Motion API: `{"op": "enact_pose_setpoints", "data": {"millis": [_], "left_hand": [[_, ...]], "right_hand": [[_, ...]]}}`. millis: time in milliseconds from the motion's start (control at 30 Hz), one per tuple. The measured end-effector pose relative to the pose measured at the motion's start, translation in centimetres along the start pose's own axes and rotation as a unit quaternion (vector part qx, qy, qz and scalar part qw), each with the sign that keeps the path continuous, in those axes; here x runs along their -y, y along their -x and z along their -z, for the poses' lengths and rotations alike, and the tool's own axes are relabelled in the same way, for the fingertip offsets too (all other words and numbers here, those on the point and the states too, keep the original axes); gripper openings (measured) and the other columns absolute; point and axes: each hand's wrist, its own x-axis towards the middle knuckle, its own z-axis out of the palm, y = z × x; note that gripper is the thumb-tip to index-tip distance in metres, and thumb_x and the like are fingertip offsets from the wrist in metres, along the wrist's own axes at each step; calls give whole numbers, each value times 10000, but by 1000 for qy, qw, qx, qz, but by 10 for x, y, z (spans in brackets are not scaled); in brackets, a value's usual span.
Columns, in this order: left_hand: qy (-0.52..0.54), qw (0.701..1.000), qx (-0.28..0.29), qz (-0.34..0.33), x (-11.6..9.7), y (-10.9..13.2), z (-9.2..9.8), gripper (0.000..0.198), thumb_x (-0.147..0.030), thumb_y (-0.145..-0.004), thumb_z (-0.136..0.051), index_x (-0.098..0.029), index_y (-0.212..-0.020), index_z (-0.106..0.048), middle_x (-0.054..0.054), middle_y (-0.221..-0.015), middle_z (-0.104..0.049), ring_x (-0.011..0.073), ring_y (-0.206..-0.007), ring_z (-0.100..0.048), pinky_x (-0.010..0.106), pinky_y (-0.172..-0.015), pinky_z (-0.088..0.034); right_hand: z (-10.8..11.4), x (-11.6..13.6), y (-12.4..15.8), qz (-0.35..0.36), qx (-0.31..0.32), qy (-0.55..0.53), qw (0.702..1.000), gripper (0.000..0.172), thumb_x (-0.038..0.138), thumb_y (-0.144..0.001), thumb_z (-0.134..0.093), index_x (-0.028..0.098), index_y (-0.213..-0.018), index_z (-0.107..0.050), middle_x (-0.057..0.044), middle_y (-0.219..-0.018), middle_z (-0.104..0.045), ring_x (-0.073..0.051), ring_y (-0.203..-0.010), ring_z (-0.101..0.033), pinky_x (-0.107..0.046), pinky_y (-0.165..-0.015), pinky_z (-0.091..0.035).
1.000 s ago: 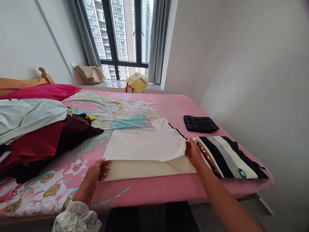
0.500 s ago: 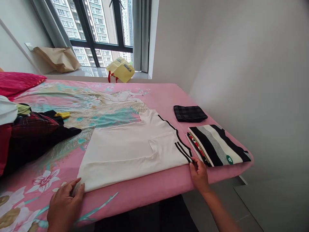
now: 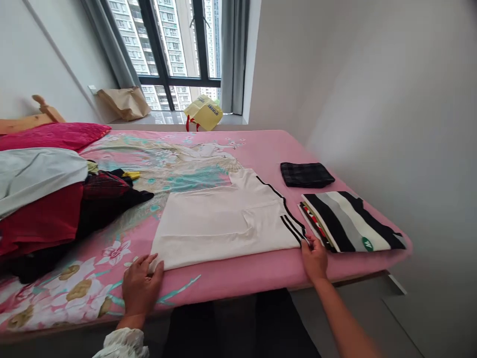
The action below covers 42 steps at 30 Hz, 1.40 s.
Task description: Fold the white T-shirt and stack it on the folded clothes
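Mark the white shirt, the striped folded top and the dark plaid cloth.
white shirt [image 3: 223, 223]: head view, middle of the folded body.
striped folded top [image 3: 348, 219]: head view, on its upper face.
dark plaid cloth [image 3: 306, 174]: head view, centre of its top.

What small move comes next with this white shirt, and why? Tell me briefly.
Probably lift the left end and fold it across toward the striped end. The white shirt lies flat, left hand at its near-left corner, right hand at the striped one, and it is wider than the folded stack beside it.
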Motion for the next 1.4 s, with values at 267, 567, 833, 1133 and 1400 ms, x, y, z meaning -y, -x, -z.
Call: {"op": "enact_pose_setpoints", "data": {"millis": [267,567,833,1133,1400], "left_hand": [[-20,999,48,6,7,-7,-7,392,-356,-837,-368,-173,-1049,-643,114,-1136,-630,282,-1079,-550,435,-947,-412],[-29,997,72,22,-2,-9,2,417,-354,-842,-329,-164,-1041,-643,118,-1140,-630,276,-1065,-559,417,-945,-414],[-11,999,44,12,6,-6,-5,378,-327,-822,-368,-163,-1023,-643,123,-1107,-643,289,-1070,-554,431,-957,-401],[84,993,-24,76,-5,0,11,327,-259,-824,-364,-146,-974,-632,121,-1034,-651,249,-1052,-548,420,-992,-386],[276,938,149,-147,-128,-4,11,394,-140,-847,-311,-227,-982,-671,42,-1148,-654,170,-1163,-541,383,-1019,-439]], "right_hand": [[-3,8,-1,35,-47,15,998,398,379,-841,-363,140,-1025,-623,-121,-999,-671,-241,-897,-575,-364,-817,-423],[-6,8,-1,62,-69,28,995,362,285,-852,-335,142,-1010,-629,-114,-995,-670,-239,-916,-568,-383,-844,-415],[9,15,16,186,-62,25,980,323,281,-861,-368,151,-1061,-586,-138,-1116,-602,-244,-1089,-515,-432,-963,-383],[6,20,28,276,0,94,956,299,289,-904,-346,181,-1025,-596,-97,-1189,-604,-267,-1228,-450,-560,-1069,-212],[-6,83,33,356,159,17,921,311,221,-922,-332,214,-1051,-615,-67,-1082,-661,-214,-1168,-531,-486,-1075,-318]]}}
